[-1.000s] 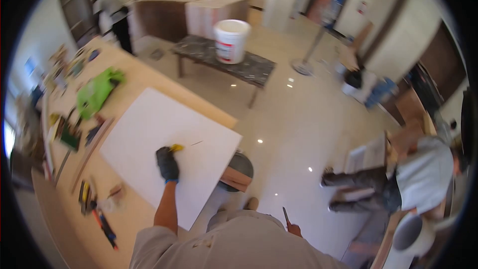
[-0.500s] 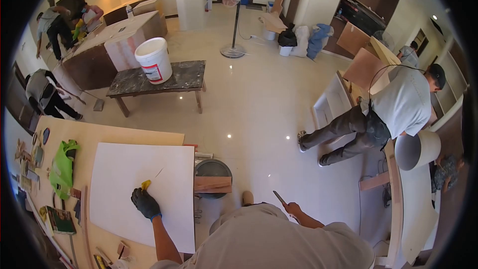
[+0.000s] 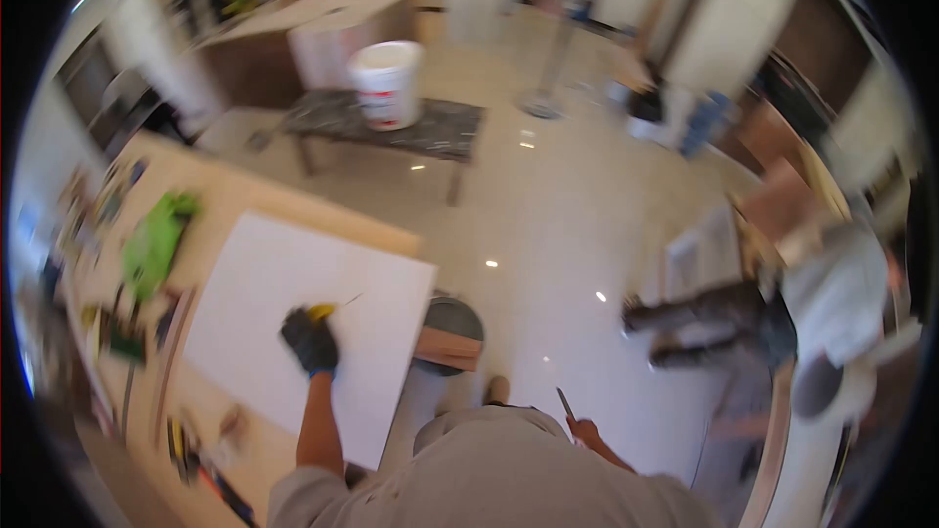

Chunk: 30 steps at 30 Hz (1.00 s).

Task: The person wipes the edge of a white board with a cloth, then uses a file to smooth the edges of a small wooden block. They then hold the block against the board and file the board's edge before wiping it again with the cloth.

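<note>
My left hand [image 3: 311, 342], in a dark glove, rests on a large white sheet [image 3: 284, 274] lying on the wooden worktable. Its fingers close on a small yellow thing [image 3: 321, 312] whose kind I cannot tell. A thin dark line extends over the sheet just beyond it. My right hand [image 3: 584, 431], bare and lower down by my right side, grips a narrow flat blade-like tool [image 3: 564, 402] that points up and forward over the floor.
A green bag [image 3: 159, 244] and assorted tools lie on the worktable [image 3: 323, 198]. Beside it stands a dark round tub [image 3: 456, 320] with boards across it. Ahead, a white bucket [image 3: 387, 88] tops a low bench [image 3: 445, 132]. A person [image 3: 831, 284] bends at the right.
My view has swung left and blurred, so the surroundings sit farther right and tilted. The left hand stays on the sheet with the yellow thing; the right hand keeps its tool.
</note>
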Available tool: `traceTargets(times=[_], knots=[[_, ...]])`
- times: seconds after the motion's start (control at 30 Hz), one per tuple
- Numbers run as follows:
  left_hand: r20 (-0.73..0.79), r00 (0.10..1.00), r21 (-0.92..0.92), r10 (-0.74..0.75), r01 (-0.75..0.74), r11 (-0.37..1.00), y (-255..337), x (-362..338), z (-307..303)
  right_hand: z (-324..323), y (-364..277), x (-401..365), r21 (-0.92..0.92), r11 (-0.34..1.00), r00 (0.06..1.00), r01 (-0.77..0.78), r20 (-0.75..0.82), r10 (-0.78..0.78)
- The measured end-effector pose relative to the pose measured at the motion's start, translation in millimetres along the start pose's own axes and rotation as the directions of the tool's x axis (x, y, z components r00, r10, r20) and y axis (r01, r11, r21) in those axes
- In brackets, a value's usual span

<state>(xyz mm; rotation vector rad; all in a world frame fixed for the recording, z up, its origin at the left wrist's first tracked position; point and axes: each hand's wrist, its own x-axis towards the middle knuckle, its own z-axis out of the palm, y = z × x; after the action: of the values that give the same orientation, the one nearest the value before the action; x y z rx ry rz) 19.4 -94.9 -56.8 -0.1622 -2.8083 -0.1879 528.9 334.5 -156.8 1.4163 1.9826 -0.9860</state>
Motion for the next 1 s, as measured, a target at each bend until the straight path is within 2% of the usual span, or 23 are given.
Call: traceTargets(times=[0.03, 0.07, 0.1, 0.13, 0.17, 0.2, 0.23, 0.4, 0.47, 0.5, 0.57, 0.6, 0.7, 0.8, 0.9, 1.0], knots=[[-0.033, 0.999, 0.041, -0.039, 0.041, 0.998, 1.2, 2.2, 7.3, -1.9, -0.5, 0.6, -0.083, 0.991, 0.994, 0.104, -0.027, -0.107], [-0.014, 0.997, 0.0, -0.073, 0.073, 0.997, 6.3, 5.3, -0.3, 7.8, 10.5, 15.1, -0.1, 0.976, 0.979, 0.191, -0.052, -0.197], [0.102, 0.988, -0.04, -0.117, 0.121, 0.992, 16.5, 7.9, -28.6, 10.1, 13.4, 20.1, -0.13, 0.971, 0.974, 0.199, -0.081, -0.21], [0.053, 0.988, 0.044, -0.145, 0.143, 0.989, 11.7, 7.2, -3.9, 18.3, 22.4, 35.0, -0.21, 0.953, 0.953, 0.22, -0.163, -0.256], [0.08, 0.98, 0.086, -0.185, 0.178, 0.98, 16.2, 8.8, -10.2, 52.7, 89.2, 122.9, -0.313, 0.917, 0.963, 0.247, -0.022, -0.268], [0.141, 0.965, 0.055, -0.222, 0.216, 0.975, 22.9, 11.1, -24.8, 49.4, 83.7, 129.9, -0.307, 0.921, 0.967, 0.239, -0.008, -0.254], [0.142, 0.964, 0.058, -0.227, 0.221, 0.974, 23.9, 11.8, -27.3, 47.4, 79.4, 126.7, -0.292, 0.931, 0.973, 0.22, -0.001, -0.231], [0.054, 0.986, -0.012, -0.16, 0.161, 0.987, 18.3, 0.3, -29.2, 27.8, 56.9, 126.2, -0.281, 0.944, 0.984, 0.175, 0.026, -0.175], [-0.008, 0.996, -0.071, -0.093, 0.093, 0.993, 17.0, -13.1, -32.2, 31.6, 61.5, 154.0, -0.327, 0.911, 0.963, 0.252, -0.006, -0.269], [0.047, 0.996, -0.078, -0.074, 0.077, 0.994, 17.4, -22.3, -44.4, 35.3, 64.9, 170.0, -0.349, 0.892, 0.949, 0.288, -0.022, -0.315], [0.024, 0.997, -0.089, -0.069, 0.071, 0.994, 17.2, -47.5, -54.8, 5.4, 18.2, 120.4, -0.272, 0.928, 0.963, 0.255, -0.02, -0.27], [0.015, 0.998, -0.093, -0.064, 0.065, 0.993, 17.7, -58.6, -60.2, -17.2, -27.3, 68.9, -0.233, 0.943, 0.969, 0.237, -0.018, -0.247], [-0.002, 0.996, -0.075, -0.088, 0.088, 0.993, 19.6, -66.5, -70.6, -12.0, -36.6, 61.1, -0.028, 0.973, 0.973, 0.229, -0.022, -0.23], [-0.019, 0.99, -0.042, -0.138, 0.137, 0.99, 21.8, -59.7, -59.9, -14.0, -54.3, 39.5, -0.051, 0.981, 0.982, 0.188, -0.017, -0.189], [0.002, 0.98, -0.019, -0.201, 0.201, 0.979, 19.5, -34.3, -47.8, -5.1, -39.5, 47.6, -0.143, 0.942, 0.949, 0.304, -0.042, -0.313], [0.047, 0.969, -0.006, -0.242, 0.242, 0.97, 20.5, -11.8, -42.7, 9.6, -19.6, 70.8, -0.203, 0.925, 0.941, 0.322, -0.043, -0.337]])
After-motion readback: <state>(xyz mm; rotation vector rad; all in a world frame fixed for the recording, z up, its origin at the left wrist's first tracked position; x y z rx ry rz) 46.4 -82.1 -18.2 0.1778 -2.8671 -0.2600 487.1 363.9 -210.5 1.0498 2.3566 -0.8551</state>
